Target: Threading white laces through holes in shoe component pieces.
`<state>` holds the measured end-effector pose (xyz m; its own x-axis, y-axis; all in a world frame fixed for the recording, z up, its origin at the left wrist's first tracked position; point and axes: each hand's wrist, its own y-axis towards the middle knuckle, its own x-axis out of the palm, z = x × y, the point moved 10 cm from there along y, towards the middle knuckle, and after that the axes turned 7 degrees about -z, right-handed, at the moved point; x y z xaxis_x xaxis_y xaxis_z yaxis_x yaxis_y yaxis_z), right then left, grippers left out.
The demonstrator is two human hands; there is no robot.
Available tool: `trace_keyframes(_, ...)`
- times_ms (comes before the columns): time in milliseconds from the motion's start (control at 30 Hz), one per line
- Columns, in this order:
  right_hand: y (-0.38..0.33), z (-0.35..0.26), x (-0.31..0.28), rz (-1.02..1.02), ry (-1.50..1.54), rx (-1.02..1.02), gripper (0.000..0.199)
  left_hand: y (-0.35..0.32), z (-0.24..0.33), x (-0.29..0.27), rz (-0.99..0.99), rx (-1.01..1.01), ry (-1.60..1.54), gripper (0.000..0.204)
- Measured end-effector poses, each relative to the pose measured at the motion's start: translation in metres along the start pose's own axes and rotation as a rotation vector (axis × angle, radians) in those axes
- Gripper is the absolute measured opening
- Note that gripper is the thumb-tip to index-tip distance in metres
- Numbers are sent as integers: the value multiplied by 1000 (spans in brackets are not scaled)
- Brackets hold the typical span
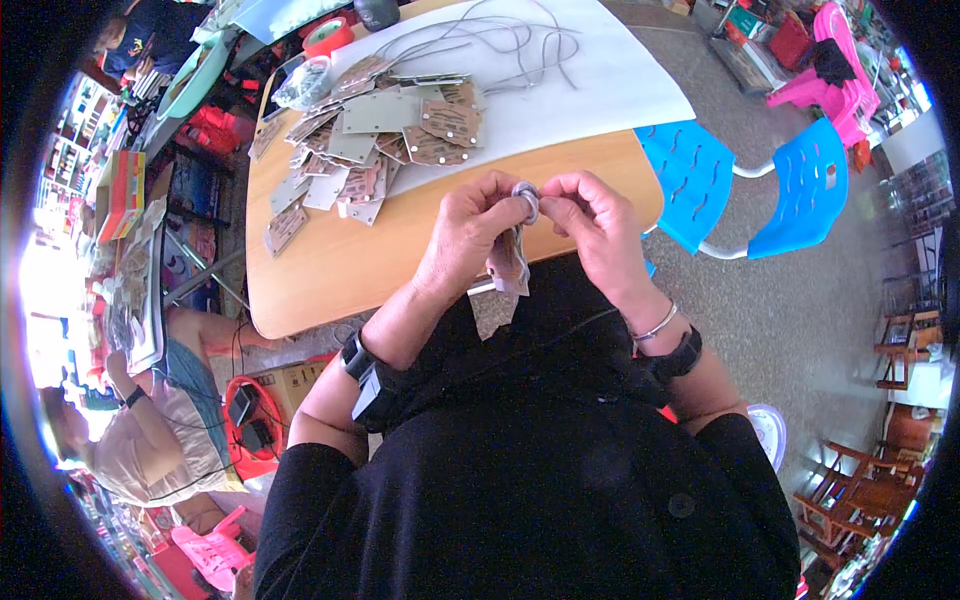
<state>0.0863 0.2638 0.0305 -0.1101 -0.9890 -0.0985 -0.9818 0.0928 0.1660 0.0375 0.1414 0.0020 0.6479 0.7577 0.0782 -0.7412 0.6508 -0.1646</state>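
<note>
Both hands meet above the near edge of the wooden table (300,290). My left hand (470,225) is closed, its thumb and forefinger pinching a looped bundle of grey cord (526,200). Beneath those fingers hangs a small stack of flat brown-and-grey pieces (508,265); how it joins the cord is hidden. From the other side, my right hand (595,225) pinches at the cord loop with thumb and forefinger. Farther off lies a loose pile of similar flat pieces (370,130), grey or printed brown, some with white dots.
Long grey cords (500,40) sprawl over a white sheet (610,70) on the table. Behind the pile are a clear plastic bag (303,85) and a roll of red tape (327,37). A blue chair (800,190) stands right; another person (150,430) sits left.
</note>
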Motion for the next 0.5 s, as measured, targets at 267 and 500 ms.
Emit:
trace_keyframes(267, -5, -4, 1, 15, -46, -103, 9, 3, -1, -3, 43, -19, -23, 17)
trace_keyframes(500, -4, -19, 5, 87, -396, -195, 11, 6, 7, -8, 177, 242, 125, 8)
